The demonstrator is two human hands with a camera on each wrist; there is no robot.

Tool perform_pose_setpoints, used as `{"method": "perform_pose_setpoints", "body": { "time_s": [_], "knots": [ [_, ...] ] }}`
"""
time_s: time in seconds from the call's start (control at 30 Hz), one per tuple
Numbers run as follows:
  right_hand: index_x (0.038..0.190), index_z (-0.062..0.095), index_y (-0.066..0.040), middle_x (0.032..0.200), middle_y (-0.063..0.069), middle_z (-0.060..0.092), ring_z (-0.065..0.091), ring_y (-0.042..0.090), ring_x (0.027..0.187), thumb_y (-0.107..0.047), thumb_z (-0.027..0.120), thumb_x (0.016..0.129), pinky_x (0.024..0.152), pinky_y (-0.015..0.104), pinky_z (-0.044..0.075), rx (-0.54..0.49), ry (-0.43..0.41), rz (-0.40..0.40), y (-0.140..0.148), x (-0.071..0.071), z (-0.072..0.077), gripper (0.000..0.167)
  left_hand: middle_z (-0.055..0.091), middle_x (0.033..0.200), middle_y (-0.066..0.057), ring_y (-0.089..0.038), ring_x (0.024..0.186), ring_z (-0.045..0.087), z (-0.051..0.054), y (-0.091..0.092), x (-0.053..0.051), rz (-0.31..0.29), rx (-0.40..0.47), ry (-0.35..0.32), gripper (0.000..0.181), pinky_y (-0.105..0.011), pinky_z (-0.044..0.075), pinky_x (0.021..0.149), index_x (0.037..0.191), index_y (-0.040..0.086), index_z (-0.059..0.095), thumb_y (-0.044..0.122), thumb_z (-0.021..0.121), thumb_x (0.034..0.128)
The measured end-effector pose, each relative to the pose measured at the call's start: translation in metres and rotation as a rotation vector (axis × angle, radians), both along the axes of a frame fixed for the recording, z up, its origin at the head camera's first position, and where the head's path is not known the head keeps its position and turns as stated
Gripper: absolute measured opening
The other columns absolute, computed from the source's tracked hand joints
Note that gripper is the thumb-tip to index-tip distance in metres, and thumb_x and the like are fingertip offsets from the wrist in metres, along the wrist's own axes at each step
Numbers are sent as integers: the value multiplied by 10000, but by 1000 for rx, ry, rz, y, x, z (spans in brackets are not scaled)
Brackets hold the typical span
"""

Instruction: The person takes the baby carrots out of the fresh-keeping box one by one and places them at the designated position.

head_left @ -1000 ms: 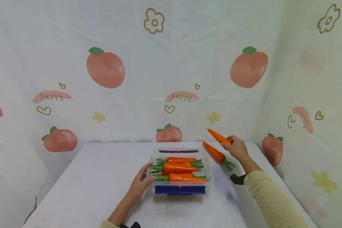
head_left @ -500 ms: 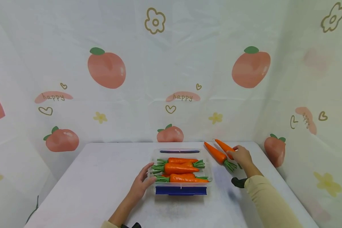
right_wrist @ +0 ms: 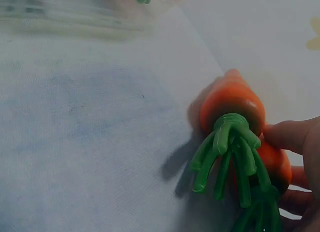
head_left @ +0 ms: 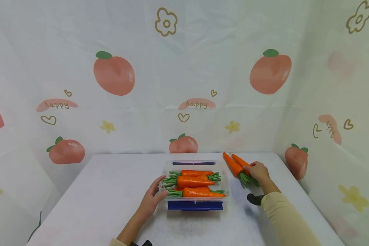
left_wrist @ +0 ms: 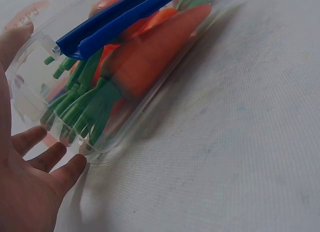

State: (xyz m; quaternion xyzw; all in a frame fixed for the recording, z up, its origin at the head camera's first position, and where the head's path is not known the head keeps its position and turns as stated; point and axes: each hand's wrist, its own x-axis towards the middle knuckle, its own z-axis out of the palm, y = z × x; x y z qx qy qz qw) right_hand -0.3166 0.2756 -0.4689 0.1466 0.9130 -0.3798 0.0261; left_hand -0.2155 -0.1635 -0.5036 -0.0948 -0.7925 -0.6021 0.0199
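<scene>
A clear box (head_left: 194, 199) with blue clips holds several orange carrots (head_left: 195, 181) with green tops. My left hand (head_left: 150, 201) rests at its left side; in the left wrist view the spread fingers of that hand (left_wrist: 37, 177) touch the clear wall (left_wrist: 30, 104) near the green tops. Right of the box, two carrots lie side by side on the table. My right hand (head_left: 259, 173) holds the right one (head_left: 240, 161), its thumb also against the left one (head_left: 232, 165). The right wrist view shows my hand (right_wrist: 305, 167) around the right carrot's thick end (right_wrist: 276, 164), the left carrot (right_wrist: 232, 99) touching it.
The white table (head_left: 120, 181) runs back to a white curtain (head_left: 203, 68) printed with fruit, flowers and words. A dark cable (head_left: 35, 229) hangs beside the table's left edge.
My right hand has lowered the held carrot onto the table beside the other, which has shifted slightly right. My left hand has stayed at the box.
</scene>
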Motion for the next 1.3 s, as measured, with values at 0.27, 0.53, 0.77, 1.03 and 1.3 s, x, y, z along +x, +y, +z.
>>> {"method": "perform_pose_setpoints", "body": {
  "time_s": [0.27,0.53,0.77,1.03,1.3],
  "knots": [
    [1181,510,109,1084,269,555,510,369,956,-271,602,937,822,442,482,-30,-37,-68,-6,-2,-3,461,309,1550,-128,-465,1330,368,1,0,-1,-30,44,30,549,-625,352,1016,1473,166,411,192,598,956],
    [1157,517,114,1063,268,562,515,371,944,-273,604,939,799,440,479,-15,-42,-61,-5,-1,-1,452,321,1544,-126,-463,1319,385,2,2,1,-29,67,35,544,-623,365,1008,1459,165,435,177,612,944],
    [1168,496,115,1097,278,555,520,392,976,-282,586,933,844,474,477,37,1,13,1,-1,15,470,321,1544,-127,-462,1318,386,1,1,1,-24,56,35,546,-622,367,1007,1464,168,427,193,607,948],
    [1258,477,80,1255,307,512,497,443,1089,-326,582,943,950,532,435,30,69,20,-7,-6,42,525,310,1550,-133,-467,1328,369,3,1,1,-23,46,28,550,-634,354,1010,1472,166,411,207,597,956],
    [1307,470,48,1310,303,485,483,450,1152,-306,592,953,988,535,425,0,171,100,-35,-11,72,515,313,1549,-129,-469,1326,371,5,1,2,-18,51,21,545,-629,362,1006,1464,201,426,211,605,949]
  ]
}}
